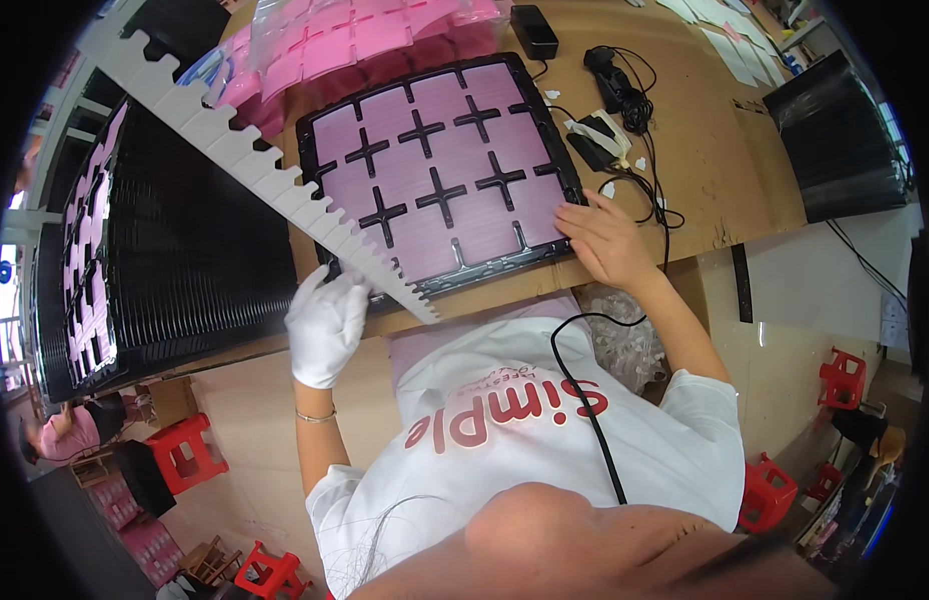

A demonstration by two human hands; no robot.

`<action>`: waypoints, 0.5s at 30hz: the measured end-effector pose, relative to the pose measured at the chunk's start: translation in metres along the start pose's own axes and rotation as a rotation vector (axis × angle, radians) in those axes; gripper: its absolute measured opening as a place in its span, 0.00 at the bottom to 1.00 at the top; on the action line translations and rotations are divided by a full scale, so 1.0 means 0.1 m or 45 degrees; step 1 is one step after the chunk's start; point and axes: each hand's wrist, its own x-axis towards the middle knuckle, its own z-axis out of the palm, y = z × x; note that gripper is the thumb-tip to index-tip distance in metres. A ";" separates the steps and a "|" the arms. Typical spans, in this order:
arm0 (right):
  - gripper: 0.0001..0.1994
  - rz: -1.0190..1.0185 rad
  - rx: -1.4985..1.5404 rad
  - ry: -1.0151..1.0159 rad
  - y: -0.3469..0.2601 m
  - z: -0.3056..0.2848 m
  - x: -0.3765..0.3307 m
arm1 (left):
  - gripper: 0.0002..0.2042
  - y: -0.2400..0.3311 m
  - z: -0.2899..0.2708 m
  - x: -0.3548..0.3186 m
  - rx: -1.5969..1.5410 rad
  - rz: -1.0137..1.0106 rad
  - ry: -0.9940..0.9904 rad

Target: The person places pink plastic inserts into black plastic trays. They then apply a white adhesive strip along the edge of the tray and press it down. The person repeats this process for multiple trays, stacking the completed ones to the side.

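A black plastic tray (442, 284) lies in front of me, with pink sheet (394, 160) showing between its raised black crosses. My right hand (606, 240) is bare, its fingers stretched out and resting on the tray's right rim near the close corner. My left hand (326, 328), in a white glove, is at the tray's near left corner. Its fingertips are partly hidden, so their grip is unclear. A long grey toothed strip (244, 165) cuts diagonally across the view from the upper left, its narrow end beside my left hand.
Tall stacks of black trays (199, 240) stand on the left. Pink sheets in clear plastic (354, 40) lie beyond the tray. Black cables (634, 105) and a black box (533, 32) are on the cardboard-covered table (719, 180). Another black stack (839, 140) is far right. Red stools (186, 452) stand on the floor.
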 end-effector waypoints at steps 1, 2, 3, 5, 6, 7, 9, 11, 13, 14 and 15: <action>0.19 0.016 -0.007 0.022 -0.09 -0.10 0.04 | 0.12 0.07 0.01 0.00 0.127 0.030 0.080; 0.20 0.031 -0.013 0.043 -0.15 -0.14 0.07 | 0.11 0.18 0.01 0.05 0.255 0.058 0.158; 0.16 0.040 -0.098 0.036 -0.19 -0.06 0.07 | 0.11 0.27 0.02 0.08 0.377 0.091 0.233; 0.15 0.095 0.119 0.148 0.06 0.11 -0.14 | 0.13 0.28 0.13 0.04 0.136 -0.272 0.495; 0.14 0.117 0.225 0.213 0.15 0.16 -0.18 | 0.15 0.23 0.23 0.03 0.020 -0.447 0.634; 0.19 0.202 0.247 0.197 0.10 0.07 -0.12 | 0.20 0.15 0.33 -0.02 0.072 -0.564 0.680; 0.22 0.417 0.442 0.313 -0.06 0.25 -0.06 | 0.23 0.09 0.32 -0.02 -0.296 -0.836 0.555; 0.27 0.515 0.543 0.254 -0.09 0.29 -0.06 | 0.29 0.00 0.25 0.02 -0.399 -1.066 0.421; 0.28 0.538 0.477 0.248 -0.03 0.31 -0.06 | 0.27 -0.23 0.24 0.06 -0.739 -1.163 0.327; 0.28 0.557 0.442 0.247 -0.03 0.34 -0.07 | 0.26 -0.20 0.16 0.08 -0.835 -1.216 0.301; 0.29 0.563 0.353 0.250 -0.03 0.33 -0.07 | 0.19 0.01 0.07 0.15 -0.954 -1.058 0.490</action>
